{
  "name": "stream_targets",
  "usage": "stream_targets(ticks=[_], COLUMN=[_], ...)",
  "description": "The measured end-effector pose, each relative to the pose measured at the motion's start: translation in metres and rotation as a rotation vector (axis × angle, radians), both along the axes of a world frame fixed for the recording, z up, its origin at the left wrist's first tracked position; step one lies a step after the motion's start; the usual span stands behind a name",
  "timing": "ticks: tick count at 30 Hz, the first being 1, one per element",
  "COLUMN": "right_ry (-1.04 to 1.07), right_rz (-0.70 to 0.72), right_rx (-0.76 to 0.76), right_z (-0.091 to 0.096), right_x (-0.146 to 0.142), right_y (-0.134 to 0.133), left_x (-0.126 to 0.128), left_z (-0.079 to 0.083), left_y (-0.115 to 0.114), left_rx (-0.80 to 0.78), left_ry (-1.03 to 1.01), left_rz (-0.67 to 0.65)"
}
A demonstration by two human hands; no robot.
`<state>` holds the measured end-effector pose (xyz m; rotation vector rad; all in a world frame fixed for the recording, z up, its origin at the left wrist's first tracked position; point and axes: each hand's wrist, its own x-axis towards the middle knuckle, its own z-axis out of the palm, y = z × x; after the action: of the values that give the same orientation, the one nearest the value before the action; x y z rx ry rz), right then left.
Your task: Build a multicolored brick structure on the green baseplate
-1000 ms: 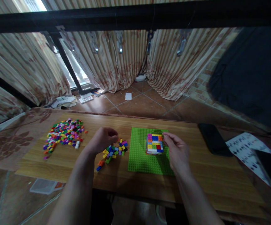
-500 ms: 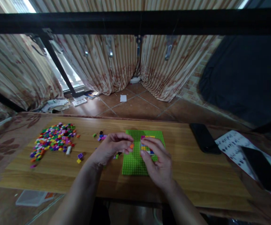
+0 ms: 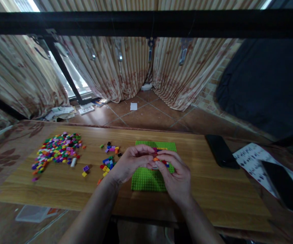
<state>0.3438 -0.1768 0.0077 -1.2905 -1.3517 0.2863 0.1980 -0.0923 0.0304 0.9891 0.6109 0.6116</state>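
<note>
Over the green baseplate [image 3: 148, 183] my left hand [image 3: 133, 161] and my right hand [image 3: 178, 174] come together. A small orange toy brick [image 3: 155, 159] is pinched between their fingertips, with the left fingers closed on its left side and the right thumb and index finger on its right. Just beneath and behind the fingers, a low build of coloured bricks [image 3: 167, 164] sits on the baseplate. My hands hide most of that build. Whether the orange brick touches it I cannot tell.
A big heap of mixed bricks [image 3: 60, 149] lies on the left of the wooden table [image 3: 212, 196]. Smaller clusters [image 3: 107, 164] lie left of my left hand. A black phone [image 3: 221, 150], a printed sheet [image 3: 253, 157] and a dark flat device [image 3: 283, 186] are at the right.
My left hand has moved right with the orange brick and now meets my right hand over the build. More loose bricks show where the left hand was.
</note>
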Motion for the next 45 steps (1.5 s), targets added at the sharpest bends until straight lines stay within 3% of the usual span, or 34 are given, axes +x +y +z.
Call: stream_targets(ticks=[6, 8, 14, 20, 30, 34, 37, 45], right_ry=[-0.065, -0.110, -0.276, -0.319, -0.258, -0.143, -0.069, 0.024], right_rz=[-0.172, -0.162, -0.074, -0.118, -0.174, -0.263, -0.300, -0.239], right_rx=[-0.088, -0.098, -0.106, -0.106, -0.108, -0.103, -0.173, -0.303], right_z=[-0.010, -0.012, -0.013, -0.015, -0.015, -0.016, -0.019, -0.029], right_x=[0.023, 0.025, 0.015, 0.010, 0.011, 0.017, 0.020, 0.013], right_y=[0.006, 0.007, 0.006, 0.010, 0.011, 0.011, 0.013, 0.019], left_x=[0.004, 0.006, 0.014, 0.015, 0.017, 0.018, 0.018, 0.022], left_z=[-0.012, -0.015, -0.019, -0.028, -0.035, -0.034, -0.033, -0.030], left_y=[0.012, 0.014, 0.007, 0.005, 0.004, 0.003, 0.003, 0.001], left_rx=[0.111, 0.145, 0.174, 0.239, 0.263, 0.273, 0.270, 0.238], left_ry=[0.243, 0.316, 0.309, 0.271, 0.292, 0.325, 0.324, 0.288], left_rz=[0.321, 0.357, 0.210, 0.114, 0.114, 0.133, 0.145, 0.186])
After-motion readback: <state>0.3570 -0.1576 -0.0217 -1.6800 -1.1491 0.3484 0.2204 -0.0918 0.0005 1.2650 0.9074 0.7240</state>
